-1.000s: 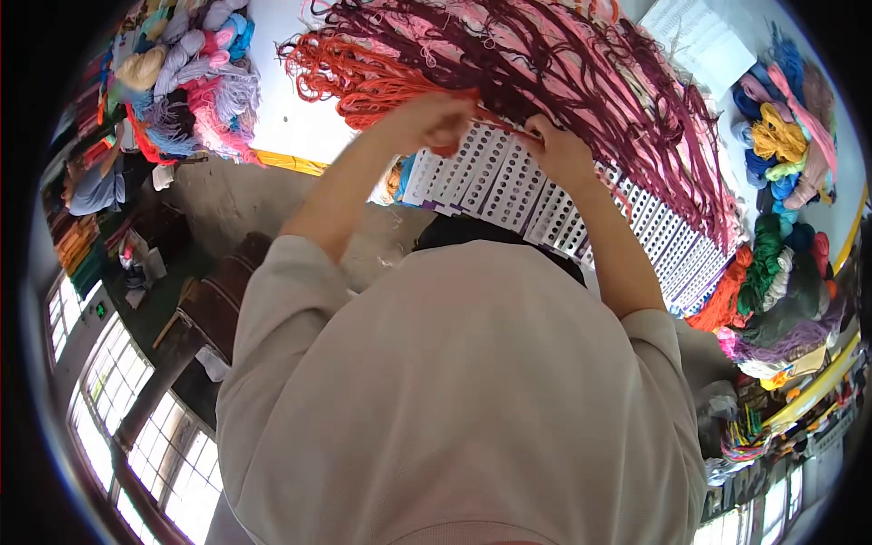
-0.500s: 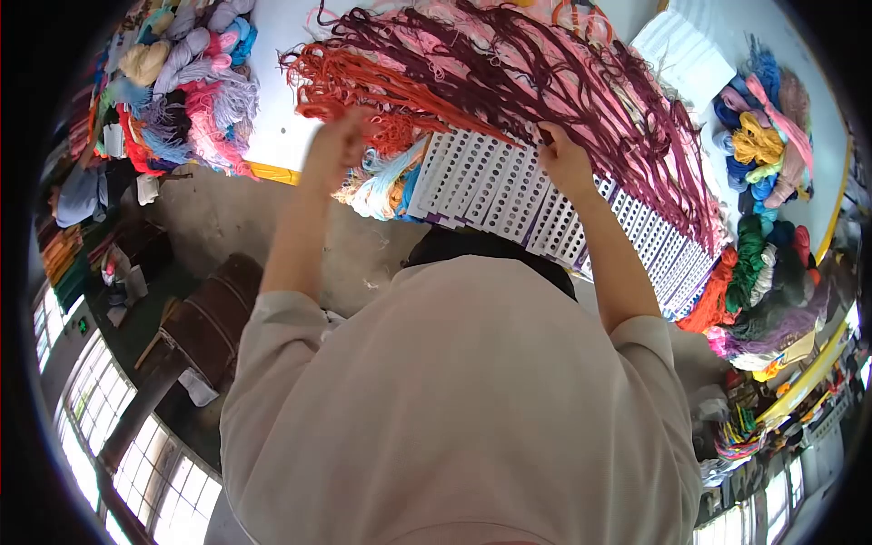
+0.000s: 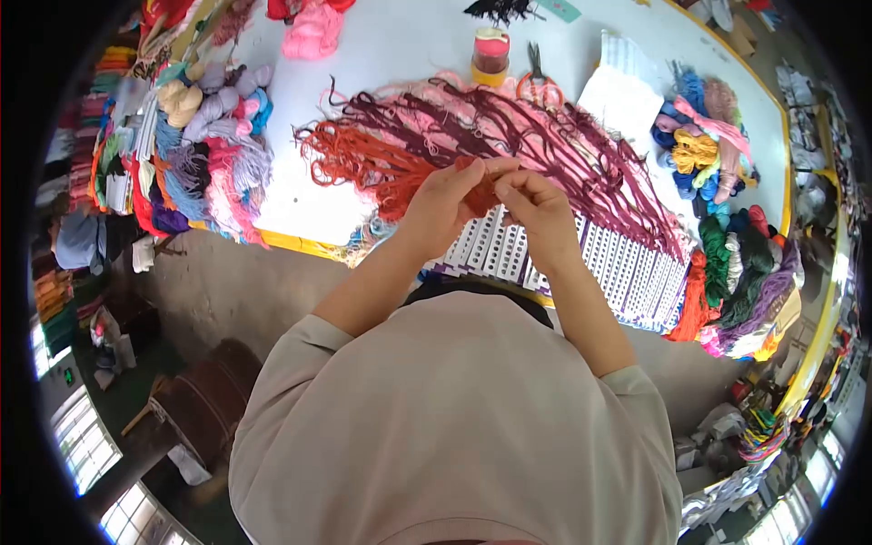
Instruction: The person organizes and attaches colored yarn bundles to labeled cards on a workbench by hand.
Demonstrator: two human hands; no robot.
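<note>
Both hands meet over the table edge. My left hand (image 3: 442,202) is closed round some orange-red yarn (image 3: 363,163), whose loose strands spread out to the left. Close beside it, the fingers of my right hand (image 3: 538,211) are pinched together near the end of that yarn; what lies between them is too small to make out. Beneath the hands, white cards with rows of holes (image 3: 627,272) stand side by side along the near edge. Dark maroon yarn (image 3: 509,127) lies across pink yarn (image 3: 445,86) just beyond them.
Scissors with orange handles (image 3: 540,89) lie beyond the yarn, beside a red and yellow container (image 3: 490,56). Piles of coloured skeins (image 3: 213,136) lie at the left, more skeins (image 3: 695,150) at the right. A white sheet (image 3: 622,91) is at the back right. A brown stool (image 3: 204,400) stands below left.
My left hand has moved right, to my right hand, and now holds orange-red yarn. The view has shifted, showing more of the table's far side.
</note>
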